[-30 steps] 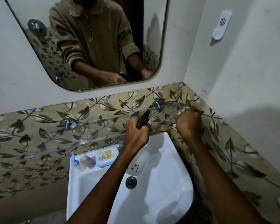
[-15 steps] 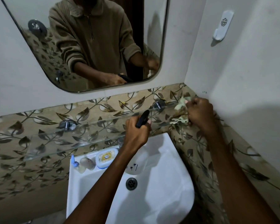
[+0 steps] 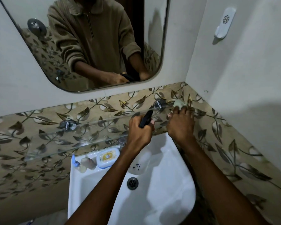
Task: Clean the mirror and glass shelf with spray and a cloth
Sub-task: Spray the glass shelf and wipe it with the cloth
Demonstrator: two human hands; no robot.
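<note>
A clear glass shelf (image 3: 55,138) runs along the leaf-patterned tiles, held by two chrome brackets. My left hand (image 3: 140,132) grips the black head of a spray bottle (image 3: 146,118) in front of the shelf; the bottle's body is hidden below my hand. My right hand (image 3: 181,124) presses a pale cloth (image 3: 178,103) onto the right end of the shelf, with only a small part of the cloth showing beyond my fingers. The mirror (image 3: 104,38) hangs above and reflects a person in a brown sweater.
A white sink (image 3: 161,192) sits below the shelf, with a soap box (image 3: 107,157) and small toiletries on its back ledge. The side wall stands close on the right and carries a white hook (image 3: 224,25).
My right hand with the cloth lifted toward the corner, then came back down onto the right end of the shelf. My left hand stayed in place with the spray bottle.
</note>
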